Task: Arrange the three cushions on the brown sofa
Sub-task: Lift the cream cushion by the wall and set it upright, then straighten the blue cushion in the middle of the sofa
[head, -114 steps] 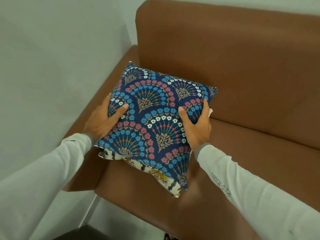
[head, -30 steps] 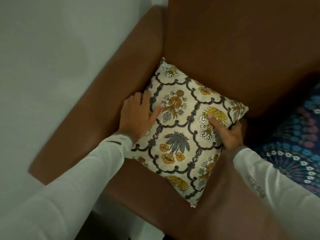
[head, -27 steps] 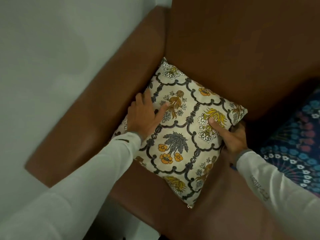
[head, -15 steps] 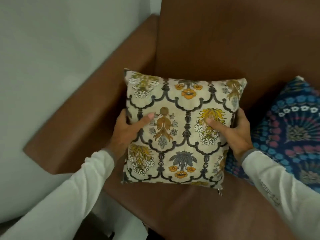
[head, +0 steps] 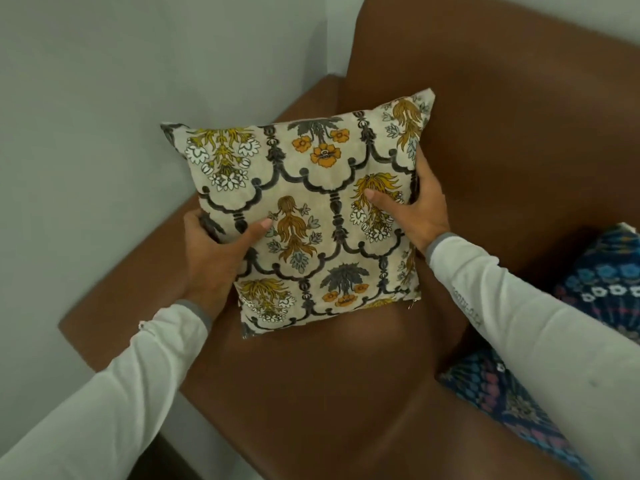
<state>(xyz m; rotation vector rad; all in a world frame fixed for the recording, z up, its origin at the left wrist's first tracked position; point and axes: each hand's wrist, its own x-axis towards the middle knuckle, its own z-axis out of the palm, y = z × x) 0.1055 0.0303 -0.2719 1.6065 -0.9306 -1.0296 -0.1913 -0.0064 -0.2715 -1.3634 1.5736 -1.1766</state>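
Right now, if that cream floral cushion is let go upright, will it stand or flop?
The cream floral cushion looks soft: the thumbs dent it. Probably light. Standing on its lower edge, it would likely slump unless leaned against the sofa back.

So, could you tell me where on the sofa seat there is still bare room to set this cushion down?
Bare seat lies in front of the cream floral cushion, between the armrest and the blue cushion. The right edge is crowded by that blue cushion. The left hand and right hand grip the cream cushion's sides.
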